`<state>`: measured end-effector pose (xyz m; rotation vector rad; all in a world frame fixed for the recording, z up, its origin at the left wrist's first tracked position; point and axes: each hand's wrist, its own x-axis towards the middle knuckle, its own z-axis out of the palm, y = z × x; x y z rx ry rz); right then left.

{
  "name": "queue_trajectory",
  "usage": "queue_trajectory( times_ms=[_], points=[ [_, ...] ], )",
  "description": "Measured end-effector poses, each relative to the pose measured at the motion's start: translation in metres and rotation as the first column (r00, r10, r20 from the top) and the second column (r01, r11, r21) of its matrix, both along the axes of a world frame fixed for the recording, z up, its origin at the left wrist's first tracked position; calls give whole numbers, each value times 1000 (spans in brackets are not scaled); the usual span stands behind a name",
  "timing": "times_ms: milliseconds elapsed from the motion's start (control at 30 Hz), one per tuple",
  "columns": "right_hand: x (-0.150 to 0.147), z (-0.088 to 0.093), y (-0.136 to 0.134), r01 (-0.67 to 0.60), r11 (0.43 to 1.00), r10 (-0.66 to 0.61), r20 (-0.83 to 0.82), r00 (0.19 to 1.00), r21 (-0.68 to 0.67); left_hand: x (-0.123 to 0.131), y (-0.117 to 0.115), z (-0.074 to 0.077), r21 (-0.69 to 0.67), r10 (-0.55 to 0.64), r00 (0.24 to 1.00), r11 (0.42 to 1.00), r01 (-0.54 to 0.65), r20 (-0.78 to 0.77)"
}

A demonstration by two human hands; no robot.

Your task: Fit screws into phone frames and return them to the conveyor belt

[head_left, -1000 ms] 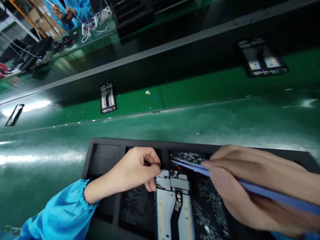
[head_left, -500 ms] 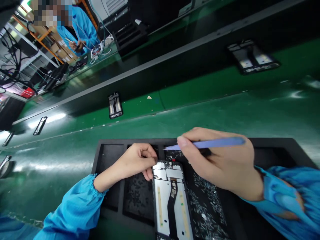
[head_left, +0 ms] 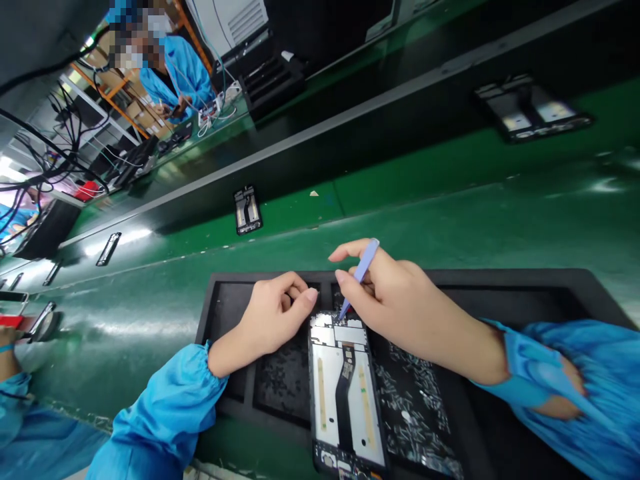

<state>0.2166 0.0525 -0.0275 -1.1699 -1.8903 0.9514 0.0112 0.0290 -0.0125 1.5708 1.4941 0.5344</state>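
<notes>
An opened phone (head_left: 327,380) with a silver inner plate and a black ribbon cable lies over a black compartment tray (head_left: 249,387). Purple-blue tweezers (head_left: 362,268) are held in my right hand (head_left: 400,290), their points down at the phone's top edge. My left hand (head_left: 273,313) rests by the phone's upper left corner, fingers curled and thumb close to the forefinger. Whether something small sits in that pinch is hidden. Tiny screw-like pieces (head_left: 415,407) fill the compartment to the right of the phone, and small dark pieces (head_left: 283,380) lie in the left one.
On the green bench beyond the tray lie another opened phone (head_left: 248,210) and, farther right, a larger-looking one (head_left: 533,110). More phone parts (head_left: 109,249) lie at the left. A co-worker in a blue smock (head_left: 187,73) sits across, and another person's sleeve (head_left: 15,400) shows at left.
My right hand has moved left and turned, bringing the tweezers from nearly level to steeply downward onto the phone's top edge. My left thumb has lifted slightly off the phone's corner. The view has shifted.
</notes>
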Motion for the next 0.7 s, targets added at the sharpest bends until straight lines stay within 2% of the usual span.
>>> queue_trajectory(
  times_ms=[67, 133, 233, 300, 467, 700],
  points=[
    [-1, 1, 1, 15, 999, -15, -14, 1000, -45, 3, -3, -2, 131, 3, 998, 991, 5, -56],
    [-1, 3, 2, 52, 996, -54, -31, 998, -79, 6, -4, -5, 258, -115, 989, 957, 135, -89],
    [0, 4, 2, 116, 991, -120, -49, 992, -74, 9, -3, -9, 424, -346, 923, 819, 386, -170],
    [0, 4, 2, 113, 992, -116, -41, 992, -58, 9, -2, -12, 459, -394, 895, 769, 445, -208],
    [-1, 4, 0, 49, 998, -49, 2, 999, -51, 9, -2, -15, 470, -386, 895, 761, 446, -224],
    [1, 5, 2, 132, 990, -134, -37, 990, -42, 8, 0, -21, 464, -386, 905, 777, 424, -181]
  ],
)
